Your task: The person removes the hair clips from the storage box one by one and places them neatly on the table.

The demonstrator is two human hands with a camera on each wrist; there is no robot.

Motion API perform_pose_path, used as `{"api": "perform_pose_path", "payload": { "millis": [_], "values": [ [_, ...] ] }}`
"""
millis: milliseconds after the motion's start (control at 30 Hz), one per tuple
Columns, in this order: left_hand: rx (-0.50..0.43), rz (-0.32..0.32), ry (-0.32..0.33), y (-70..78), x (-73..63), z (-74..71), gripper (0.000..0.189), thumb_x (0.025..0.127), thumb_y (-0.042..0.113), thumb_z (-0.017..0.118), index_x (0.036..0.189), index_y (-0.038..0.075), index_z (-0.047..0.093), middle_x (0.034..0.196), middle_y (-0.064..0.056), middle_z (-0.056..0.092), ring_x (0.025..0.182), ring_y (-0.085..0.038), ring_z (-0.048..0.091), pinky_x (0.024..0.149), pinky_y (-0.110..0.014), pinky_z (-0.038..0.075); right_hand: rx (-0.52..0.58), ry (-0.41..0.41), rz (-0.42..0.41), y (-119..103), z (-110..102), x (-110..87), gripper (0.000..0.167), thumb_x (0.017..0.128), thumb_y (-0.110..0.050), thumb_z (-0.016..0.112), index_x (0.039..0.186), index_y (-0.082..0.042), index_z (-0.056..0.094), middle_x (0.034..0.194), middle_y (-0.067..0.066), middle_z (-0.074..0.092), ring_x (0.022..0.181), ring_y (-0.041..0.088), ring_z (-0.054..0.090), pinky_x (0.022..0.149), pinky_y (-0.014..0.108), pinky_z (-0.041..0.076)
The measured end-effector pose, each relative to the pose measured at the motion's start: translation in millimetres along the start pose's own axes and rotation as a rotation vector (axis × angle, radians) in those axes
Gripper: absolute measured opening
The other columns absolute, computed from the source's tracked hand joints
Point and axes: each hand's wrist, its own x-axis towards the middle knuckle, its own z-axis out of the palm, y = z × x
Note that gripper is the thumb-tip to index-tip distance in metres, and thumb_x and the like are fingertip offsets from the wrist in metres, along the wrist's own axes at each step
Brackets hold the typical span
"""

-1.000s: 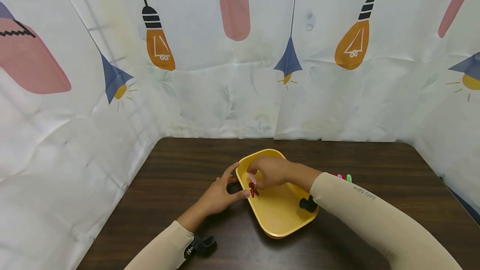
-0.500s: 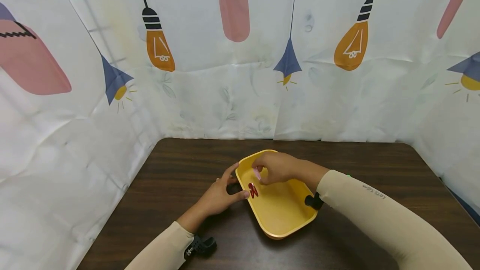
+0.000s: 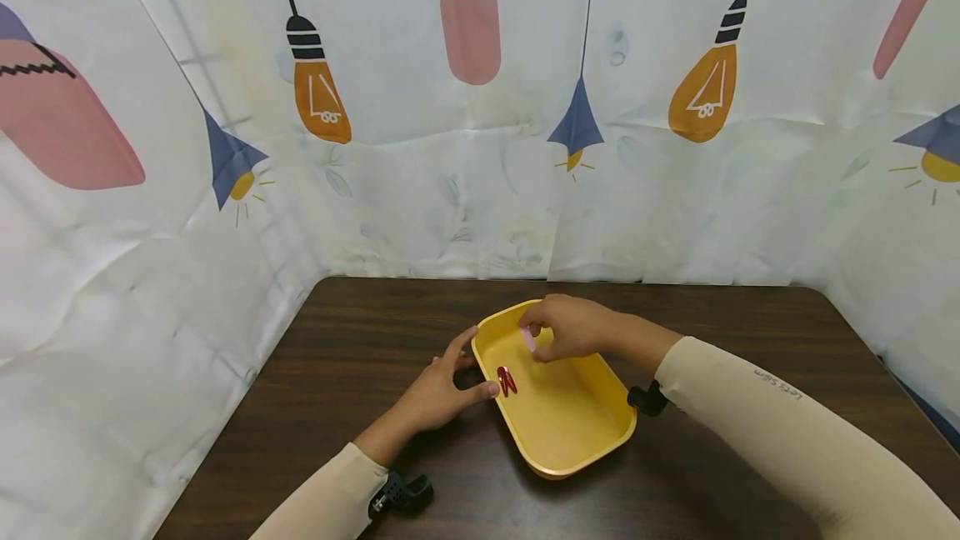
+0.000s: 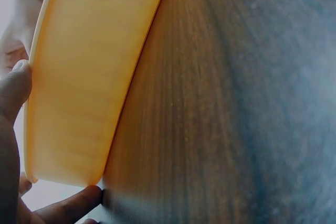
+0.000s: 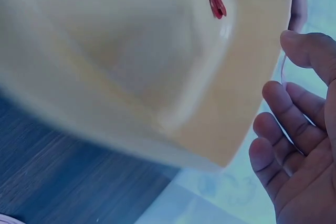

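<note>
A yellow plastic tray (image 3: 562, 432) sits at an angle on the dark wooden table. My left hand (image 3: 438, 390) is at its left side, thumb on the rim and index finger stretched to the far left corner. In the left wrist view, another fingertip lies low against the tray's end wall. A red snap hair clip (image 3: 506, 381) lies inside, near the left wall. Over the far part of the tray, my right hand (image 3: 573, 327) pinches a pink hair clip (image 3: 528, 339) between thumb and index finger. Its other fingers are loosely bent in the right wrist view.
A dark wood-grain table (image 3: 390, 315) extends around the tray. White cloth (image 3: 450, 207) printed with lamps hangs along its back and sides. Black camera straps (image 3: 405, 492) sit on both wrists. My right sleeve (image 3: 757, 407) crosses over the table's right part.
My right hand has lifted the pink clip away from the red one and moved right and toward the far side. Small colourful clips right of the tray are now hidden behind the sleeve. The left hand stays put.
</note>
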Motion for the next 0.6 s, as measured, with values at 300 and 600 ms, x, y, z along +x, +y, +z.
{"api": "perform_pose_path", "payload": {
  "millis": [300, 600],
  "values": [
    [-0.003, 0.0, 0.005, 0.3, 0.2, 0.4, 0.095, 0.087, 0.062, 0.075, 0.162, 0.041, 0.021, 0.14, -0.005, 0.063, 0.142, -0.049, 0.036, 0.105, -0.073, 0.031, 0.021, 0.026, 0.021, 10, -5, -12.8, 0.049, 0.089, -0.026, 0.081, 0.131, -0.004, 0.069, 0.11, -0.001, 0.069, 0.105, 0.025, 0.065, 0.092, 0.041, 0.053],
    [0.005, 0.003, 0.007, 0.2, 0.3, 0.7, 0.096, 0.086, 0.063, 0.074, 0.162, 0.04, 0.021, 0.14, -0.006, 0.063, 0.142, -0.05, 0.035, 0.105, -0.073, 0.031, 0.012, 0.077, -0.026, 24, -9, -28.8, 0.046, 0.089, -0.026, 0.081, 0.127, -0.003, 0.07, 0.109, -0.002, 0.071, 0.1, 0.023, 0.066, 0.088, 0.038, 0.054]
  ]
}}
